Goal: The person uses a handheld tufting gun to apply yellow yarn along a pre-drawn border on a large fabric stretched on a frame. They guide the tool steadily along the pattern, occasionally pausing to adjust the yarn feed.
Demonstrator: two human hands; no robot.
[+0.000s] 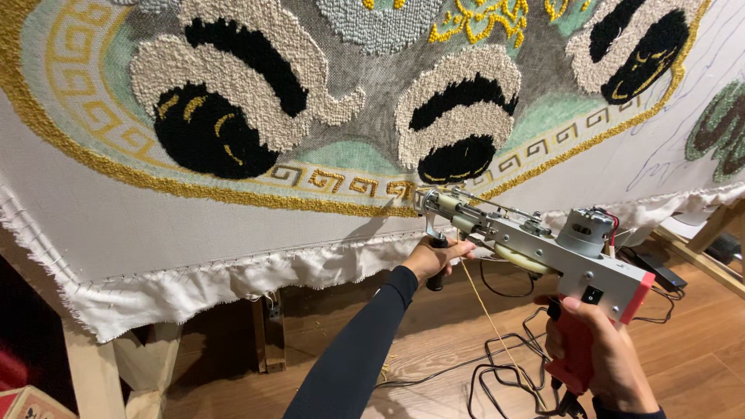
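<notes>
A tufting gun (pixel 535 244) with a silver metal body and a red rear grip points its needle at the lower gold border of a stretched white cloth (pixel 155 225). My left hand (pixel 438 257) is closed around the gun's black front handle. My right hand (pixel 601 357) grips the red rear handle, with a finger near the black switch. A yellow yarn strand (pixel 485 310) runs down from the gun toward the floor. The cloth carries a tufted design (pixel 256 101) of black, cream, mint and gold loops.
The cloth is stapled to a wooden frame with legs (pixel 97 372) at lower left and a rail (pixel 702 252) at right. Black cables (pixel 497 372) lie tangled on the wooden floor below. A frayed cloth edge (pixel 233 283) hangs under the frame.
</notes>
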